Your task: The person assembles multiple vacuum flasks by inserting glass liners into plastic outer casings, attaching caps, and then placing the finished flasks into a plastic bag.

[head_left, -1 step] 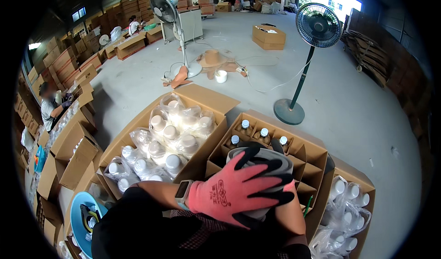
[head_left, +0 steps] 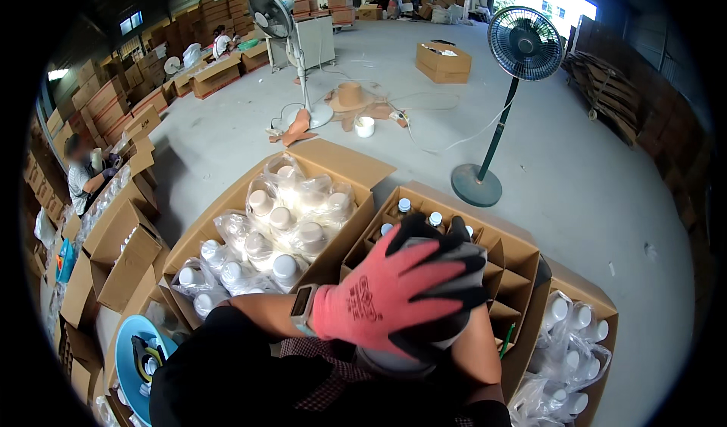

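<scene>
My left hand (head_left: 394,294), in a pink glove with black fingers, lies across a light grey, rounded thing (head_left: 385,362) close to my body, its fingers bent over it. What kind of thing this is cannot be made out; the glove hides most of it. My right hand (head_left: 459,230) is behind it, with only dark fingertips showing past the far side and its bare forearm coming up from below. Beneath both hands stands a carton (head_left: 522,257) with cardboard dividers. Brown bottles with pale blue caps (head_left: 435,219) fill several of its far cells.
A carton of white-capped bottles in clear bags (head_left: 280,219) stands to the left, another such carton (head_left: 606,306) to the right. A blue basin (head_left: 125,351) is at lower left. Ahead are two standing fans (head_left: 478,185) (head_left: 299,71). At far left sits a person (head_left: 79,177).
The grey thing has shifted toward my body, and its lower part now shows below my left hand. My left fingers have turned slightly over it; the right fingertips have risen a little.
</scene>
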`<state>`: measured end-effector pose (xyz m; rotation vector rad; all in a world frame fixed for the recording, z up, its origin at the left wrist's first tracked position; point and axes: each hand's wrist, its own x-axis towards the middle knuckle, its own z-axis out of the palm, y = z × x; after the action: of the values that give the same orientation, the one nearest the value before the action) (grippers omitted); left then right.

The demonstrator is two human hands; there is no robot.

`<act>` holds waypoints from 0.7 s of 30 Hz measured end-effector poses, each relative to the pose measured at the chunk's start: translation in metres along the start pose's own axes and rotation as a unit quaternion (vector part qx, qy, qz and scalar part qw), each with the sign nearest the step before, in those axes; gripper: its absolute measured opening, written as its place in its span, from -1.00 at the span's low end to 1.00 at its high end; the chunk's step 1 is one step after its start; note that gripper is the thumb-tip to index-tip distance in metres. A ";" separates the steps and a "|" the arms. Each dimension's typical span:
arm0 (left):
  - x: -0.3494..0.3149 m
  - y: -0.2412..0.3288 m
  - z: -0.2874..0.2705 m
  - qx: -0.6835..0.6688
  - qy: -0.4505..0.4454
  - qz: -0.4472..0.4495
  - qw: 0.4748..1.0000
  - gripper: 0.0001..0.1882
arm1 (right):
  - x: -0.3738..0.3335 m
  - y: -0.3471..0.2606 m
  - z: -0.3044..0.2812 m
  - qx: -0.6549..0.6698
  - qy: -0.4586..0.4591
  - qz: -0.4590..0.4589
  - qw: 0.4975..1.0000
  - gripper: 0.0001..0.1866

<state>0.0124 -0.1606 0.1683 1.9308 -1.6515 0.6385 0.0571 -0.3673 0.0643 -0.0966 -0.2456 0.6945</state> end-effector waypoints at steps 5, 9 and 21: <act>0.011 -0.105 0.027 -0.132 0.114 -0.275 0.945 -0.23 | 0.030 -0.016 0.002 -0.519 0.204 -0.384 0.736 -0.47; -0.069 -0.164 0.118 -0.492 0.232 -0.445 0.712 -0.51 | 0.043 0.006 -0.039 -0.726 0.236 -0.480 0.431 -0.23; -0.096 -0.154 0.195 -0.349 0.368 -0.488 0.710 -0.44 | 0.053 -0.012 -0.099 -0.823 0.326 -0.373 0.280 -0.65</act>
<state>0.1544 -0.1974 -0.0542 1.3575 -0.1565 0.1973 0.1294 -0.3429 -0.0187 -2.1512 -0.0683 -0.9324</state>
